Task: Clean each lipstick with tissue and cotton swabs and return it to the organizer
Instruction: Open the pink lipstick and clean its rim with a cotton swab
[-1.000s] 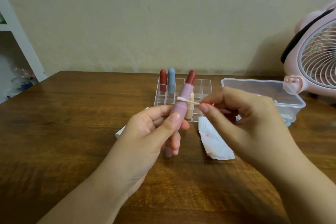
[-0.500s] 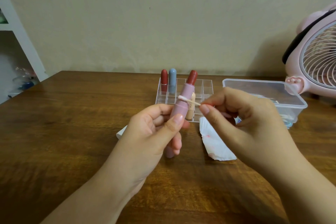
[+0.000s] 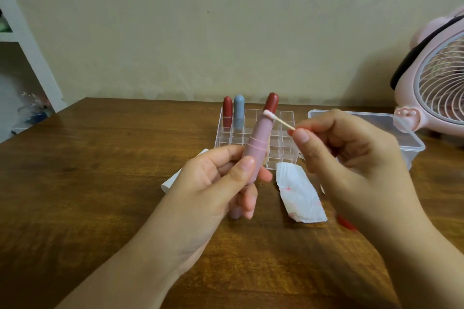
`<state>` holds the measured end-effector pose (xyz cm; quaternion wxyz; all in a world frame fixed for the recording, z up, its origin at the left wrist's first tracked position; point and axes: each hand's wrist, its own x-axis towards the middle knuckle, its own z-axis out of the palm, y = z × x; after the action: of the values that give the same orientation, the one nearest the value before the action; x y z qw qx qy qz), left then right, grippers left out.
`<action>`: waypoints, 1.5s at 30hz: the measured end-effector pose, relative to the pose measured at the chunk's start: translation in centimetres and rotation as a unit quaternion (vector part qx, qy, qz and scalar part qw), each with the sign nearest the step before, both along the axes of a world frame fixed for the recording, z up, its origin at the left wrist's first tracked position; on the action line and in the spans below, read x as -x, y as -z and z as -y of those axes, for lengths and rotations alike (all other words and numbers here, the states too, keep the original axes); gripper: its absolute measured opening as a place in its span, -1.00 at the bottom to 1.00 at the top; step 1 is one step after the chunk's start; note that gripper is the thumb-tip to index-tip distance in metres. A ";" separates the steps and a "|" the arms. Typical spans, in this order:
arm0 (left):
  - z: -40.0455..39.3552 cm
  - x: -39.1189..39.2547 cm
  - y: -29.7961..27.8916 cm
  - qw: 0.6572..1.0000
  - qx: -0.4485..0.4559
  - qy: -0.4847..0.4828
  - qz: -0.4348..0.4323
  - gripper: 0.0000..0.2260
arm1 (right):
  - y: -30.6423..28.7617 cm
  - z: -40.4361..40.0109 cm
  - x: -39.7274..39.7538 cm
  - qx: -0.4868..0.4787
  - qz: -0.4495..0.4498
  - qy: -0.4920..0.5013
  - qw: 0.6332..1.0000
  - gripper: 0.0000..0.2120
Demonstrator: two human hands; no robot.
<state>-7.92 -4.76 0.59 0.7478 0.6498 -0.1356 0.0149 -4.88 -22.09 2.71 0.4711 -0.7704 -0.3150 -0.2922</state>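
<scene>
**Swabbing the rim of the pink lipstick**

The pink lipstick (image 3: 253, 148) is a light, hard plastic tube, smooth enough to slip, so I judge the lower barrel the right place to hold it. The exposed red bullet (image 3: 272, 103) at the top looks soft and easily dented or smeared, so nothing but the swab should go near it.

My left hand (image 3: 216, 183) is closed around that lower barrel, thumb pressed on the front and fingers curled behind, holding the tube tilted with its top leaning toward one o'clock. It sits in the air in front of the clear organizer (image 3: 283, 133), not yet back in a slot.

My right hand (image 3: 351, 158) is curled, thumb and forefinger pinching the bare end of a cotton swab (image 3: 278, 120). The stick is thin and would bend under pressure, so I judge a light touch is best. Its cotton tip, already pinkish, touches the rim where bullet meets tube, at ten o'clock from my fingertips.

A stained tissue (image 3: 298, 195) lies on the table (image 3: 88, 183) at six o'clock from the organizer, beneath my hands.
</scene>
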 end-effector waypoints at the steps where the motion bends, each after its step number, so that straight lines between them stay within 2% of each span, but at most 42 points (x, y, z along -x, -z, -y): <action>1: 0.0 0.0 0.0 1.000 0.002 0.000 -0.001 -0.82 | 0.0 0.0 0.0 0.002 0.001 0.005 1.000 -0.91; 8: 0.0 0.0 -0.2 1.000 0.008 -0.014 -0.018 -0.84 | 0.4 -0.2 -0.2 0.062 0.000 -0.006 0.998 -0.85; 11: 0.0 0.0 -0.2 1.000 0.011 -0.023 -0.013 -0.84 | 0.2 -0.1 0.0 0.028 0.005 -0.009 1.000 -0.86; 13: 0.1 0.1 -0.2 1.000 0.009 -0.027 -0.012 -0.81 | 0.0 0.0 0.0 0.010 0.011 -0.010 1.000 -0.89; 16: 0.0 0.0 0.1 1.000 0.003 -0.025 -0.016 -0.77 | 0.3 -0.2 -0.1 0.042 0.011 0.000 0.999 -0.87; 20: 0.2 -0.1 0.0 0.998 0.044 -0.017 -0.034 -0.69 | 0.6 -0.4 -0.1 0.060 -0.009 -0.017 0.998 -0.85; 23: 0.3 -0.1 -0.1 0.998 0.044 -0.010 -0.032 -0.73 | 0.5 -0.2 -0.1 0.061 -0.010 -0.017 0.998 -0.86; 26: 0.0 -0.2 0.0 1.000 0.008 -0.017 -0.018 -0.76 | 0.4 -0.1 -0.1 0.077 -0.005 0.001 0.997 -0.85; 30: -0.1 -0.1 0.0 0.999 -0.032 -0.031 -0.002 -0.79 | -0.1 0.3 -0.1 0.048 0.008 0.013 0.999 -0.88; 37: 0.0 -0.2 0.1 0.999 -0.019 -0.026 -0.002 -0.78 | 0.3 0.0 -0.2 0.078 0.003 -0.006 0.997 -0.85; 42: 0.0 -0.1 0.1 1.000 -0.016 -0.026 0.004 -0.81 | 0.0 0.3 0.0 0.036 0.004 0.000 0.999 -0.89; 45: 0.0 -0.2 0.1 1.000 -0.011 -0.026 0.002 -0.83 | 0.2 0.1 -0.2 0.055 0.002 -0.001 0.999 -0.85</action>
<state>-7.77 -4.76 0.46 0.7399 0.6609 -0.1204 0.0342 -4.73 -22.19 2.52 0.4279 -0.7942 -0.3321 -0.2755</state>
